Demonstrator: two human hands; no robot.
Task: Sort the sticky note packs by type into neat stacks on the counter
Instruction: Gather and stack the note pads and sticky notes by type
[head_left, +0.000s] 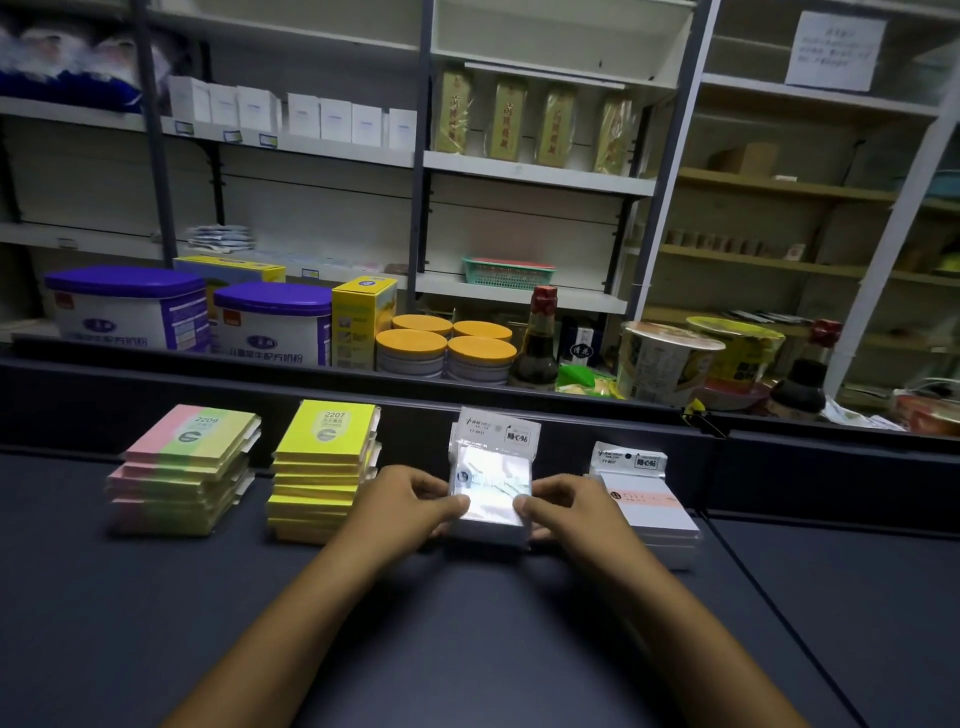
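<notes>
— What's going on with the shiny stack in the middle of the tabletop?

— Squaring it up, by the look of it. The left hand and the right hand are on either side of it, fingers curled round the edges and both thumbs pressing on the top pack's front edge. Neither hand is loose; both are gripping that stack.

— So how would you finish it neatly?

— I'd press both sides in evenly, then nudge the front edge back so the packs line up with the header card at the rear. Those plastic wrappers look slippery, so I'd let go gently, or the top one may slide.

— And the rest?

— Three more stacks stand in the same row. The pink-and-green stack is far left, the yellow stack sits just beside the left hand, and the white stack sits just beside the right hand. The yellow one looks a bit uneven lower down; that could want a tidy too.
</notes>
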